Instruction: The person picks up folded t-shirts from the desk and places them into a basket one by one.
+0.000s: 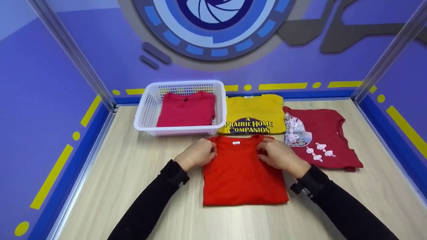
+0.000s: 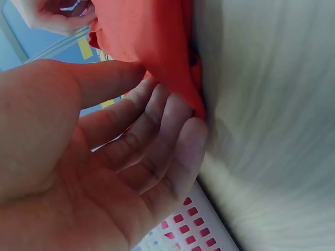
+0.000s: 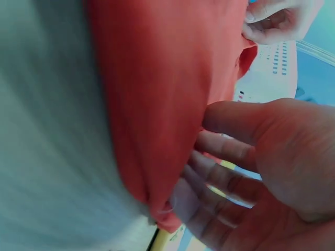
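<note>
A folded red shirt (image 1: 245, 180) lies on the table, its collar toward the back. At its upper left corner my left hand (image 1: 199, 153) pinches the cloth; in the left wrist view the thumb and fingertips of that hand (image 2: 115, 130) meet at the red fabric (image 2: 157, 36). My right hand (image 1: 280, 155) pinches the upper right part near the collar. The right wrist view shows the thumb and fingers of this hand (image 3: 251, 167) at the edge of the red cloth (image 3: 152, 94).
Behind on the left, a white basket (image 1: 180, 130) holds a folded pink-red shirt (image 1: 186, 111). A folded yellow shirt (image 1: 255, 108) lies right of it, and a dark red shirt (image 1: 320, 133) with white patches lies further right. Printed walls (image 1: 110, 40) border the table (image 1: 123, 176).
</note>
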Available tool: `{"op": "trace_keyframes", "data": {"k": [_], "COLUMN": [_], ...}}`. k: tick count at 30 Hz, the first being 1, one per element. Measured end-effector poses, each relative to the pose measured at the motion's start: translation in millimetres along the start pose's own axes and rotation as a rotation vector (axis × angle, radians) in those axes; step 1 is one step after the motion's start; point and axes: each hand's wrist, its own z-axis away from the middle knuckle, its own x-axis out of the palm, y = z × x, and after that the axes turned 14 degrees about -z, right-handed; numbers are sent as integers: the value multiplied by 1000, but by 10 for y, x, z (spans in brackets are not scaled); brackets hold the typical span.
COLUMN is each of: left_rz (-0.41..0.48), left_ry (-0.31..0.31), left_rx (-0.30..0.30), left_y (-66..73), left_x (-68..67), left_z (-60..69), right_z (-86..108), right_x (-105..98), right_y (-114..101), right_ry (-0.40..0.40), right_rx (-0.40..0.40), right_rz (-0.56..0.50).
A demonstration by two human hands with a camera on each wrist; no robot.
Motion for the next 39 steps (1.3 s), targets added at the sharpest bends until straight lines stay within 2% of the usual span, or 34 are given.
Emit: {"op": "trace_keyframes", "data": {"k": [5,8,10,13,17,20,23,28,33,39], "left_rz": [-16,-44,-57,-73,-76,-70,-60,-92,-93,-86], "left_ry": [109,188,216,188,84,20,-10,-1,28,94], "left_rx": [-88,-152,-179,-205,-223,-224,-215,-213,-214,-232], "left_y": [-16,-20,-22,-23,-39,-62,-73,-47,-18,13], "left_x": [11,-12,-38,-71,-66,-39,-11,39,58,98], "left_z": [67,87,85,55,-16,-68,-92,-102,-97,-120], "right_z": [2,-14,-35,-89,-182,-237,-262,-283,-300,-331], "right_x": [-89,-207,-279,-339,-329,-300,-268,-235,-250,-249], "right_y": [62,91,111,145,190,214,223,209,205,230], "right_ry": [122,206,218,167,58,2,-30,-48,-55,-116], "right_rx": [-17,31,74,102,116,146,166,175,191,199], "right_rz": [-84,-88,-68,-32,-6,10,44,95,54,1]}}
